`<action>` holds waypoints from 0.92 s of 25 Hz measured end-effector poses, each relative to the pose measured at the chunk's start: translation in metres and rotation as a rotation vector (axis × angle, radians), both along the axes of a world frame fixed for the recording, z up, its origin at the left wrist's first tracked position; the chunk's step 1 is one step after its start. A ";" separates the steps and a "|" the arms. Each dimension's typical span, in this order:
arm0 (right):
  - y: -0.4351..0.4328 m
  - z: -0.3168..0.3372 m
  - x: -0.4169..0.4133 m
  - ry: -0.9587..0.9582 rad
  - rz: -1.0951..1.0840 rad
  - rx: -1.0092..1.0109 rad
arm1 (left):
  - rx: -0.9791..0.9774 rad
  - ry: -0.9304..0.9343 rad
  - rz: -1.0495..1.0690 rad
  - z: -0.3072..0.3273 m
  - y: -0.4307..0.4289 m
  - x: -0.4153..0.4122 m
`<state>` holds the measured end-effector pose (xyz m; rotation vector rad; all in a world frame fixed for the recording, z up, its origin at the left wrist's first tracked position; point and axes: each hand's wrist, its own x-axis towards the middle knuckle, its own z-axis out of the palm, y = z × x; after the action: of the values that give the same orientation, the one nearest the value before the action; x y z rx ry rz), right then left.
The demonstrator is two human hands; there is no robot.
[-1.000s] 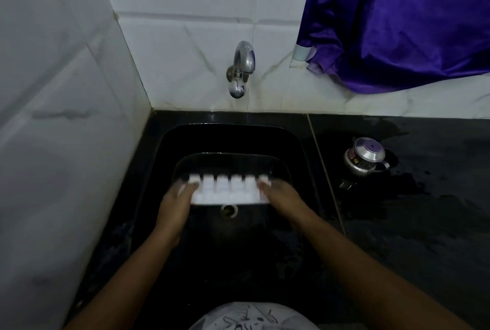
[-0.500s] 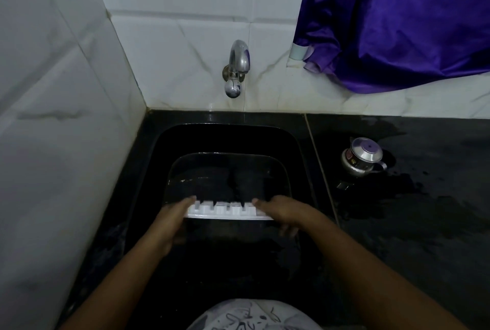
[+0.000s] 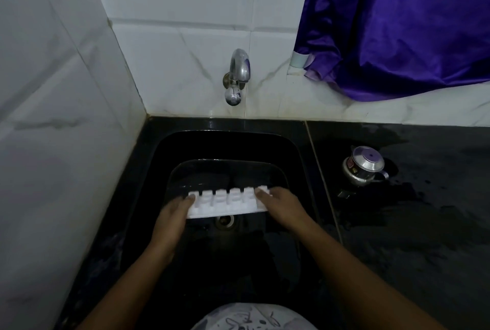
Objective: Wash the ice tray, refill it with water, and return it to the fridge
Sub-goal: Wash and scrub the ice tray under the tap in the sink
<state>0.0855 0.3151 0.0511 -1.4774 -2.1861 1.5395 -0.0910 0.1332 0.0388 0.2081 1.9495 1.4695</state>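
Gently now: emptying the ice tray (image 3: pixel 228 201)

Left hand (image 3: pixel 175 213) grips the tray's left end, fingers curled over its edge. The ice tray hangs low inside the sink (image 3: pixel 225 144), just above the drain (image 3: pixel 224 221), cup bottoms turned upward. Right hand (image 3: pixel 283 207) clasps the right end. Judging by that turn, rinse water is being emptied: hold both ends level so every cup drains, work over the drain, then turn it upright beneath the tap (image 3: pixel 237 75) for refilling. The steel pot (image 3: pixel 364 166) on the counter (image 3: pixel 424 223) sits well apart.
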 end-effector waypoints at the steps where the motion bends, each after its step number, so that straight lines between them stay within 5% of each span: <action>1: 0.002 0.009 -0.001 0.089 -0.033 0.063 | 0.034 0.054 0.027 0.005 0.002 -0.002; 4: -0.008 0.039 -0.002 0.448 -0.110 0.309 | 0.246 0.315 0.118 0.026 0.001 -0.001; 6: -0.015 0.029 0.000 0.505 -0.112 0.399 | 0.269 0.494 0.122 0.024 -0.001 0.003; 11: -0.014 -0.005 0.019 -0.107 0.044 -0.207 | 0.007 -0.003 0.209 -0.033 -0.012 0.012; 15: 0.004 0.007 0.048 0.001 0.256 -0.342 | -0.060 -0.348 0.289 -0.016 -0.004 0.009; 19: 0.034 0.007 0.076 0.205 0.147 -0.158 | -0.176 -0.455 0.095 0.011 0.018 0.023; 23: 0.077 0.010 0.126 0.143 0.066 0.201 | -0.176 -0.273 -0.036 0.038 0.051 0.090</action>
<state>0.2116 0.3919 0.0614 -1.2107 -2.2495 1.3499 -0.0006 0.1841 0.0770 -0.0354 1.8283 1.2247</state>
